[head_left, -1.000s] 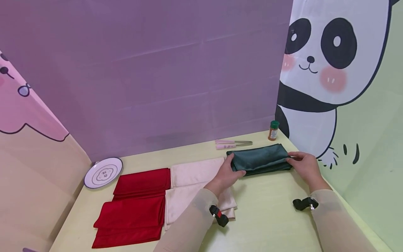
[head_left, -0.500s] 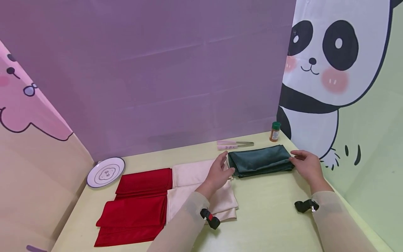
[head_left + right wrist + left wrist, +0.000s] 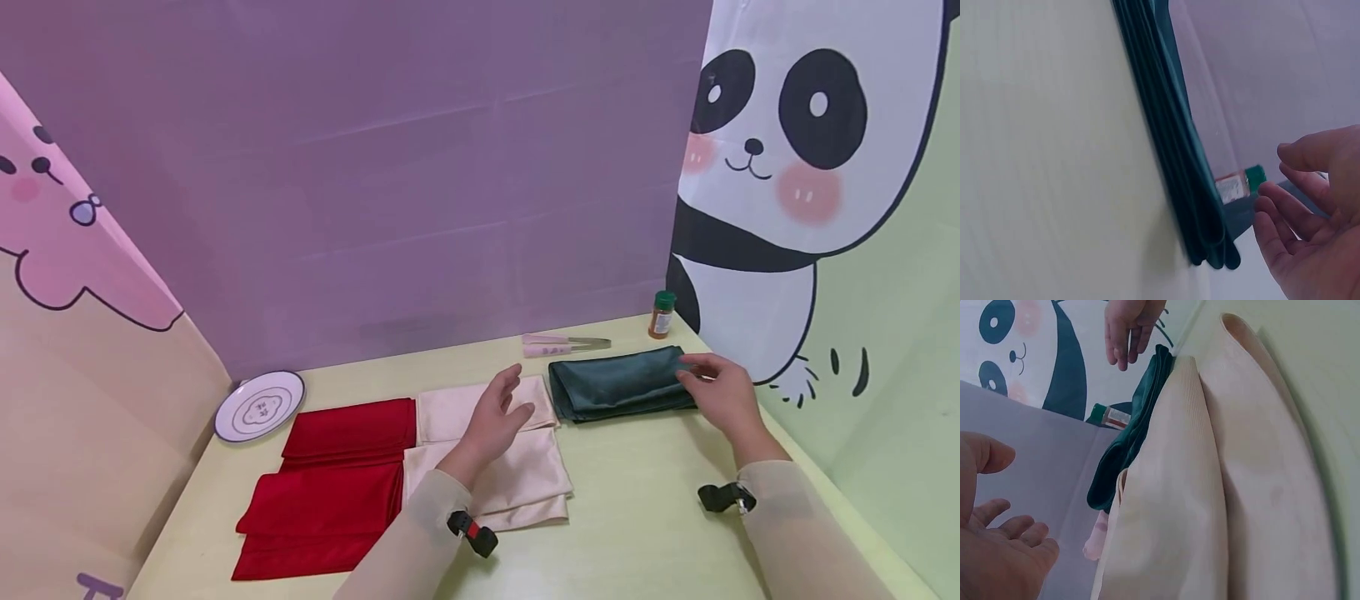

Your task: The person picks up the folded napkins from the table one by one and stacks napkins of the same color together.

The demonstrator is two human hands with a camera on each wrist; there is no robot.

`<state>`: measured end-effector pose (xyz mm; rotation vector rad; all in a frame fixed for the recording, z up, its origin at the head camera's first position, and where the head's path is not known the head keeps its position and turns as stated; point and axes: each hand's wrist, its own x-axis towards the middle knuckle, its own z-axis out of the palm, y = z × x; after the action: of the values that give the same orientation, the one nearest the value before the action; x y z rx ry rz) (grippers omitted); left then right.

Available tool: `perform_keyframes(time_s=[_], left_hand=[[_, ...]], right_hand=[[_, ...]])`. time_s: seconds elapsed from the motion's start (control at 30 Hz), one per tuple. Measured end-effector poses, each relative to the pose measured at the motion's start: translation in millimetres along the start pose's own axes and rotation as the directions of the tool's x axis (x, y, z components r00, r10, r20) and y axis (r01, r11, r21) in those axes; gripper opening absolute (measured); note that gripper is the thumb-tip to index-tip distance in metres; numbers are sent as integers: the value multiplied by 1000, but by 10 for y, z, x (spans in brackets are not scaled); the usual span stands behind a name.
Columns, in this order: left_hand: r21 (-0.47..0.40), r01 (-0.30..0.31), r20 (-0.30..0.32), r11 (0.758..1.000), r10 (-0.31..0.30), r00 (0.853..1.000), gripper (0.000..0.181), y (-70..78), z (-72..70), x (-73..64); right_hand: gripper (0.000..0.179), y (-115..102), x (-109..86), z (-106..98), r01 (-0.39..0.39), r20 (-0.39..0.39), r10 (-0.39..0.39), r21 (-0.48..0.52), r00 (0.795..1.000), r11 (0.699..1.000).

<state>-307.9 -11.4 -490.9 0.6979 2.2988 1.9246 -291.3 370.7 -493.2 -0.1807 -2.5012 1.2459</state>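
Note:
A folded dark green satin cloth (image 3: pixel 622 383) lies at the back right of the table, its stacked layers showing in the right wrist view. Just above its right end hovers my right hand (image 3: pixel 723 400), fingers relaxed and apart from the cloth (image 3: pixel 1172 144). My left hand (image 3: pixel 491 421) is raised over the folded cream cloths (image 3: pixel 517 475), thumb and fingers spread, holding nothing. In the left wrist view the left hand (image 3: pixel 1004 544) stays clear of the cream cloth (image 3: pixel 1172 487). Two folded red cloths (image 3: pixel 322 500) lie left of the cream ones.
Behind the green cloth lie tongs with pink handles (image 3: pixel 562 345). A small green-capped jar (image 3: pixel 662 315) stands in the back right corner. A white plate with a dark rim (image 3: pixel 260 407) leans at the back left. Walls border the table at the back and both sides.
My left hand has let go of the green cloth's left end and moved left over the cream cloths. My right hand has released the right end and lifted slightly.

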Motion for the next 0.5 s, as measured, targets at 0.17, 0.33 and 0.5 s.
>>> perform_keyframes(time_s=[0.17,0.33,0.5], left_hand=[[40,-7,-1,999,7,1000,65,-23,-140,-127],[95,-24,-4,995,24,1000,63,1,-270,-262],[138,-41,-20,990,44,999,60,4,-398,-395]], right_hand=[[42,-83,-42,67,28,14,-28,14,1000,1000],[42,-192,-100,149,42,49,-43,17,998,999],[42,-302,-153,238,72,89,-74,23,993,997]])
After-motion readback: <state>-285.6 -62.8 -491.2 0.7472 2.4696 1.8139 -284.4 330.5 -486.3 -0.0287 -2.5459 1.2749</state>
